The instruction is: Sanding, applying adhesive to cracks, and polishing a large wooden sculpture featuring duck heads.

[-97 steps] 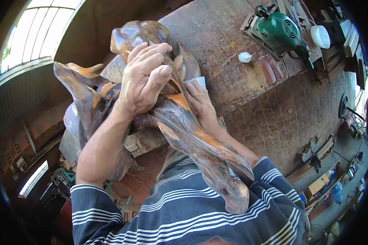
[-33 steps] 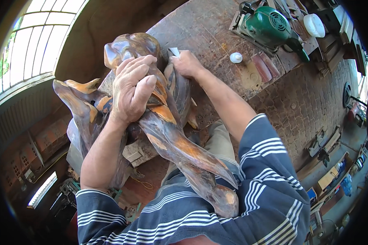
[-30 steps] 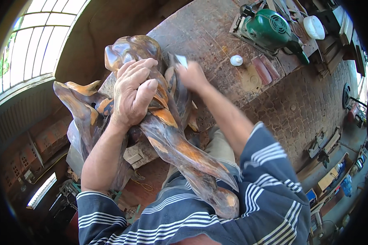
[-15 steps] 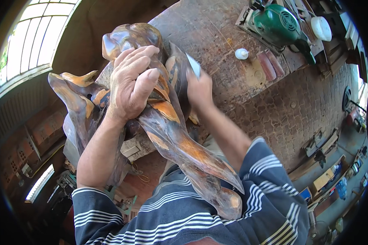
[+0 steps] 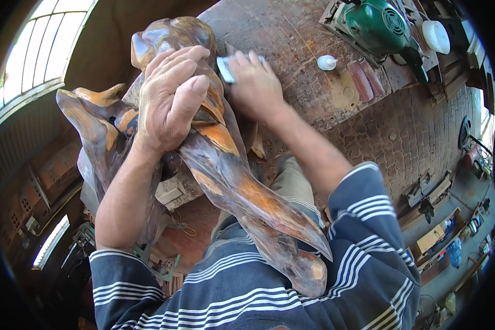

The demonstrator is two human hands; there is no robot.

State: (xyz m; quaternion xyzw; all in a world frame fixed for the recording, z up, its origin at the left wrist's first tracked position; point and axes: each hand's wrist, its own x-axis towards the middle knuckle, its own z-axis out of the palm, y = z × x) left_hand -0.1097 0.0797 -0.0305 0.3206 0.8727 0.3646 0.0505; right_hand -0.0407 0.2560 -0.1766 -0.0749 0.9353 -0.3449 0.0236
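A large, twisting piece of polished driftwood, brown and grey with orange streaks, lies from the workbench down against my body. My left hand grips its upper part, fingers together and slightly curled, thumb alongside. Beside the wood's right flank, my right hand presses down a pale sheet of sandpaper. Part of that sheet is under the fingers, which are a little blurred. A rounded knob of the wood rises beyond my left hand, and a forked branch spreads to its left.
On the bench's right side are a small white bottle, reddish blocks and a green power sander. A white tub stands at the far right. Brick paving lies below the bench, and a barred window is at upper left.
My right hand has moved up and left along the wood's side, and the sandpaper has swung with it. The left hand keeps its hold. The whole view has shifted slightly.
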